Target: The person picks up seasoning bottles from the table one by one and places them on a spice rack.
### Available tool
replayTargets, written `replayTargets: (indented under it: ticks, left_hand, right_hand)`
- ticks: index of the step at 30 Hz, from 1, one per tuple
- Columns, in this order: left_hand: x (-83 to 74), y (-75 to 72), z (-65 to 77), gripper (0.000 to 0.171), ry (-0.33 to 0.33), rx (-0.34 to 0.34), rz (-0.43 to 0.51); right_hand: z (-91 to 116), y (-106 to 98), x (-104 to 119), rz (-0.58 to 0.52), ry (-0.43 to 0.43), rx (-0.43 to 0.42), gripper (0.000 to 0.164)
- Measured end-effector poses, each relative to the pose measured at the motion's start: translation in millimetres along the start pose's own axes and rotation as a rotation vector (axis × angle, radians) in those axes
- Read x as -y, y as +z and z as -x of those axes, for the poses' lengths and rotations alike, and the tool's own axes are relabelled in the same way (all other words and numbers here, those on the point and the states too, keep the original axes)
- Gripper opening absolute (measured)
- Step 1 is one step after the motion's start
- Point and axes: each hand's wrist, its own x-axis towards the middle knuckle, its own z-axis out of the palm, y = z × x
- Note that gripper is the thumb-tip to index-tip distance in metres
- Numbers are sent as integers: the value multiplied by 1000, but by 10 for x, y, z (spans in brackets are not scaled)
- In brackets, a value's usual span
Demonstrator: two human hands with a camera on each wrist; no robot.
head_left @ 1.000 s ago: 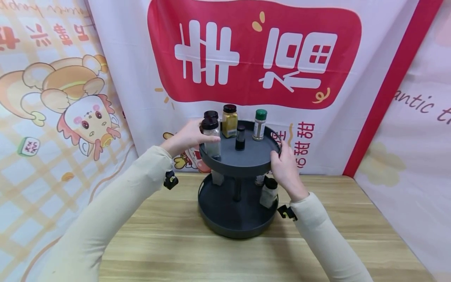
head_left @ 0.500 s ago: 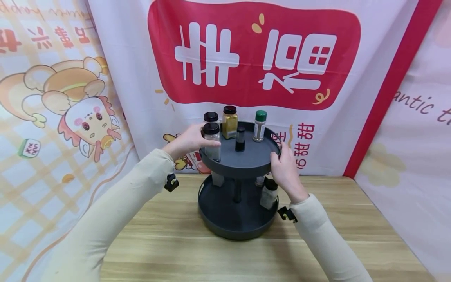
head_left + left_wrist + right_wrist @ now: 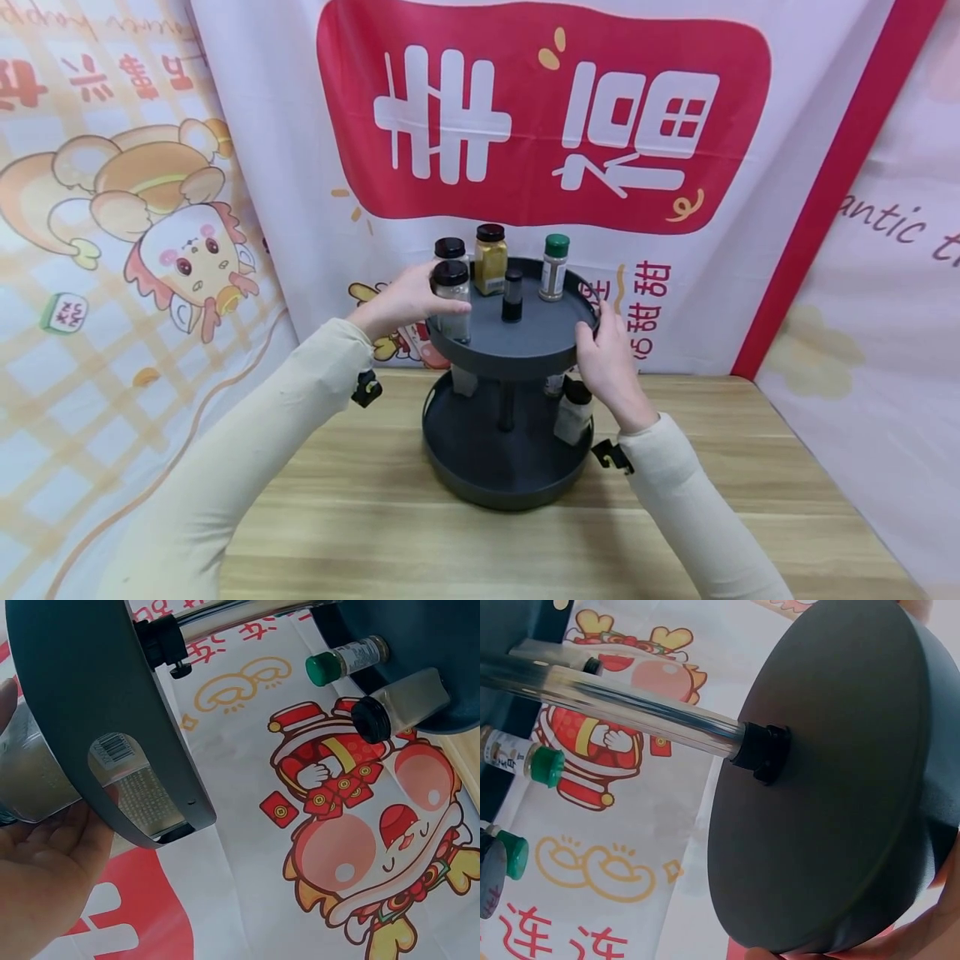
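In the head view, a two-tier dark grey turntable rack stands on the table, with an upper tray (image 3: 517, 362) and a lower tray (image 3: 502, 496). My left hand (image 3: 401, 302) holds a clear jar (image 3: 452, 292) with a black lid at the upper tray's left side, thumb across its front. Right behind it is another black-lidded jar (image 3: 450, 248). On the opposite side, my right hand (image 3: 611, 358) grips the upper tray's rim, thumb over the edge. In the right wrist view, fingers (image 3: 900, 941) reach along the outside of the upper tray.
A yellow-filled jar (image 3: 491, 265) and a green-capped shaker (image 3: 553, 271) stand towards the upper tray's back. A short black piece (image 3: 512, 308) rises at its centre. The lower tray carries several containers, including a black-lidded jar (image 3: 573, 417) at right. A printed cloth (image 3: 285, 208) hangs behind.
Since one second ago, my left hand has lowered the front jar slightly at the upper tray's left side. The right hand has kept its place on the rim.
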Motion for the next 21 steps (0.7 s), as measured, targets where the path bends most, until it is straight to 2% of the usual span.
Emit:
replayTargets:
  ticks: [8, 13, 21]
  left_hand:
    - [-9, -26, 63, 67, 9, -7, 66]
    - [8, -64, 130, 70, -1, -27, 106]
    - [104, -95, 298, 69, -12, -49, 174]
  right_hand:
    - [-30, -29, 0, -16, -1, 13, 67]
    - [-35, -57, -4, -12, -5, 19, 69]
    - [-31, -71, -69, -16, -41, -2, 71]
